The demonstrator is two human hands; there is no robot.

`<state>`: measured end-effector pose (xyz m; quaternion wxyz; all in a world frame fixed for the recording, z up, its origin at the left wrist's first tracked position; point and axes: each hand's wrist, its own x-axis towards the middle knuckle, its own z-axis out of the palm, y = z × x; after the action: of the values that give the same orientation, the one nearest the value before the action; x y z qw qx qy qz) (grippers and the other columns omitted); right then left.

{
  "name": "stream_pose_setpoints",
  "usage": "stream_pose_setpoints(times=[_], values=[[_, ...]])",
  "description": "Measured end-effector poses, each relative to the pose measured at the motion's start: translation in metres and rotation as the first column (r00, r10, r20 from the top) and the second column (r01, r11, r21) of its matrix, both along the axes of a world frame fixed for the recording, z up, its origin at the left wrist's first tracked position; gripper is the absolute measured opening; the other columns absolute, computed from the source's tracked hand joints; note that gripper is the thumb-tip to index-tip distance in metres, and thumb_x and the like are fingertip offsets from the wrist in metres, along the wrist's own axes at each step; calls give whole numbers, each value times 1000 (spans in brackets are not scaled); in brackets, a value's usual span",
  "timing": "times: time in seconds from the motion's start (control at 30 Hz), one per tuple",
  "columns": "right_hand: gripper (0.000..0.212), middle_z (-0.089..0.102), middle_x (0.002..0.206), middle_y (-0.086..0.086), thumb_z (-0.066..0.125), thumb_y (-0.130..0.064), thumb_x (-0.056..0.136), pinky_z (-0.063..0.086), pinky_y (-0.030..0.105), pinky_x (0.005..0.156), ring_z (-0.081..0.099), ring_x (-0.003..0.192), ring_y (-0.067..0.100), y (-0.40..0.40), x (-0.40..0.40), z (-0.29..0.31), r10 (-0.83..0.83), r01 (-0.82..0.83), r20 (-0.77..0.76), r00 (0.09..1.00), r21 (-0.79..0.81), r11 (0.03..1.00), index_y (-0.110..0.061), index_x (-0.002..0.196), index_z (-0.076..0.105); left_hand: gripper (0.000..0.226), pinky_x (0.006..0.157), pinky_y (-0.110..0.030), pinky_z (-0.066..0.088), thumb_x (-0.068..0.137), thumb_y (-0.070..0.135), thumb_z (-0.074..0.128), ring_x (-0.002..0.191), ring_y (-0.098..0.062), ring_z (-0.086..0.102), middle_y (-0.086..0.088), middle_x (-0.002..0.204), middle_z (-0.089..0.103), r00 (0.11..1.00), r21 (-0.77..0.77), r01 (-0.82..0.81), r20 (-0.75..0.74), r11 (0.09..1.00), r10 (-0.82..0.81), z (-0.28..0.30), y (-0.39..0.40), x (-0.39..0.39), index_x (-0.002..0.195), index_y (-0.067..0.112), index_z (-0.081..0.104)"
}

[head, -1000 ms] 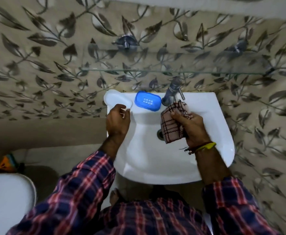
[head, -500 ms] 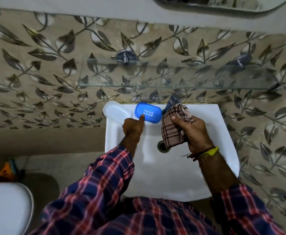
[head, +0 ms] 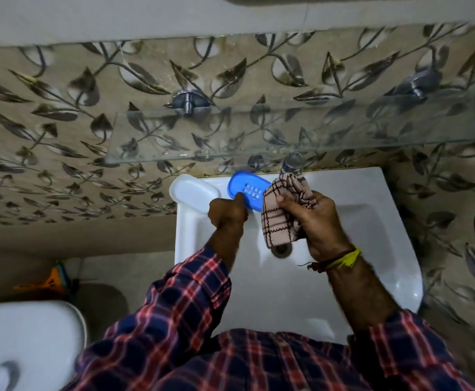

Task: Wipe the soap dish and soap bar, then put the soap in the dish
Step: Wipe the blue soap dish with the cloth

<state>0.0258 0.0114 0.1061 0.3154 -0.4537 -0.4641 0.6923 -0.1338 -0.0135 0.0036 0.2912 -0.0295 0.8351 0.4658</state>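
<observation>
Two hands at mid-frame. Left hand (head: 228, 211), on the white lid (head: 192, 191) a second ago, now pinches the blue soap dish (head: 249, 189) on the sink (head: 371, 221) ledge. Right hand (head: 319, 221) stays clamped on checked cloth (head: 281, 218). Wiping looks imminent; soap bar unseen.

tap (head: 292, 162) partly behind cloth (head: 283, 213)

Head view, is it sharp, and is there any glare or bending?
Head view: mild motion blur, strongest on the tiled wall and the toilet at the edges; the hands, cloth and blue dish read clearly. Wide-angle bending curves the glass shelf. Soft glare on the basin rim; lighting dim and even.
</observation>
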Motion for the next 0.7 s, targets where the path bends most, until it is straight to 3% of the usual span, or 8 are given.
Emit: stream_pose_setpoints(times=[0.13,0.23,0.3,0.37,0.43,0.57,0.63,0.7], values=[[22,77,90,10,63,4,89,64,43,70,74,76,23,5,8,13,18,-42,-129,992,-182,982,-6,105,73,35,74,-44,65,85,27,78,68,-31,76,-9,62,69,999,139,41,-40,989,-36,21,-8,4,59,12,60],[25,71,99,17,55,2,91,56,56,84,69,84,31,6,24,24,47,-83,-162,986,-225,971,-6,110,69,27,61,-36,64,83,13,79,55,-22,70,-14,71,67,998,304,55,2,951,-58,42,-28,9,69,9,56],[27,72,99,15,66,-7,87,59,55,81,69,85,30,4,35,33,68,-99,-166,984,-191,977,-5,114,68,19,59,-32,63,86,3,76,56,-19,67,-14,71,67,990,410,102,44,906,-131,56,-47,13,79,7,58],[44,76,96,13,80,-21,71,60,58,71,71,83,29,-1,41,42,119,-128,-86,989,-101,987,-4,111,71,17,61,-30,62,88,-2,73,60,-19,69,-17,76,67,973,505,116,116,855,-200,68,-69,16,93,6,59],[49,77,95,20,85,-25,62,53,71,64,71,79,32,-6,44,48,131,-130,32,991,-25,991,-1,104,73,21,64,-30,62,89,-2,73,66,-18,73,-17,83,70,954,572,134,145,809,-261,77,-88,20,105,6,61],[33,75,98,27,84,-14,74,44,82,67,70,82,37,-11,43,50,138,-136,62,988,-37,990,4,99,72,31,68,-31,59,84,18,76,81,-19,76,-11,96,78,924,667,128,188,734,-333,86,-114,33,113,6,69],[19,76,94,22,79,-9,80,49,76,66,71,80,34,-14,42,47,210,-208,51,976,-54,977,-1,96,75,24,68,-31,57,84,22,78,83,-17,73,-9,97,77,906,710,95,229,698,-356,88,-122,41,104,10,72],[8,79,83,10,75,-5,83,60,49,54,74,69,23,-18,40,44,261,-259,28,965,-47,965,-11,86,77,26,75,-35,58,87,25,71,92,-22,70,-12,106,74,876,757,58,274,651,-397,90,-126,49,108,10,70]])
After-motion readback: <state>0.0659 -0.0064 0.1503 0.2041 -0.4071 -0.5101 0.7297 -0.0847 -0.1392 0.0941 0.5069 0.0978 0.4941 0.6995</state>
